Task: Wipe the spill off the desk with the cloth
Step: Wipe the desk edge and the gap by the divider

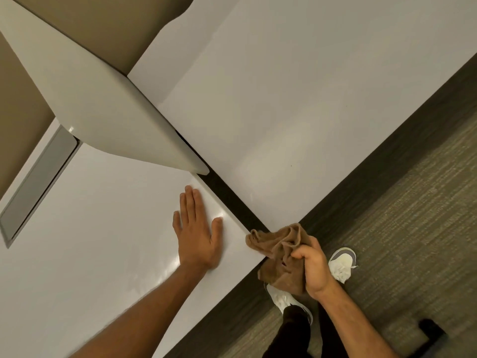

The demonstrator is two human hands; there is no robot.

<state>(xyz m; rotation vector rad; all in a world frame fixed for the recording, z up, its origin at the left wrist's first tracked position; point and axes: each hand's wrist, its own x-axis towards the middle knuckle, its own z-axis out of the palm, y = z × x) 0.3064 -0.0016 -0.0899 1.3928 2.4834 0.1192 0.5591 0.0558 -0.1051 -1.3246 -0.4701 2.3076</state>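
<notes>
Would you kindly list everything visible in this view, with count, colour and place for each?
desk: one, white, left and lower left, under the flat hand
second desk surface: one, white, upper right, across a dark gap
divider panel: one, white, standing between the two surfaces
cable hatch: one, grey, set in the desk at far left
cloth: one, brown, bunched at the desk's corner
carpet: grey-green, right side
dark object: one, black, on the carpet at lower right; cannot tell what
shoes: two, white, on the carpet
left hand: flat on the desk
right hand: grips the cloth

No spill is plainly visible.
</notes>
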